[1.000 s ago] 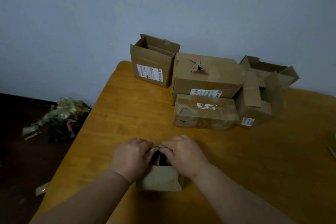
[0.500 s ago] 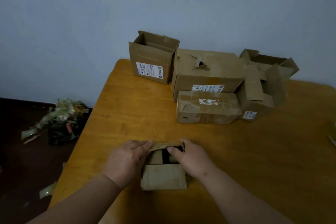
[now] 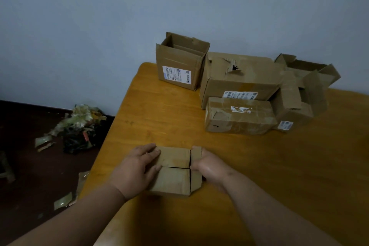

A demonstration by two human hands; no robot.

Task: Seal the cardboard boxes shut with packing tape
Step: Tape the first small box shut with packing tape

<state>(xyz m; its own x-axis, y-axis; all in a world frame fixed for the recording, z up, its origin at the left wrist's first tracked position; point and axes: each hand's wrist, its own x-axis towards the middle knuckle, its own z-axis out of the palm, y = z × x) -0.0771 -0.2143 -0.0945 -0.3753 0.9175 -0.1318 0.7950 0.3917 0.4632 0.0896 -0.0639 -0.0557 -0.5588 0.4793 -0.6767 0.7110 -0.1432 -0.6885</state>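
Observation:
A small cardboard box (image 3: 175, 171) lies on the wooden table (image 3: 279, 166) near its front left edge, its top flaps folded down and meeting at a dark seam. My left hand (image 3: 137, 168) lies flat on the box's left side, fingers straight, pressing the flaps down. My right hand (image 3: 207, 168) holds the box's right end, its fingers curled round the end flap. No tape roll is in view.
Several more cardboard boxes stand at the back of the table: an open one (image 3: 179, 62), a large torn one (image 3: 239, 78), a taped flat one (image 3: 239, 116) and crumpled open ones (image 3: 303, 94). Scraps and a rubbish pile (image 3: 79, 128) lie on the dark floor at left.
The small box's flaps, open with a dark gap before, are now folded shut. My hands have spread apart to its left and right sides. The camera has swung left.

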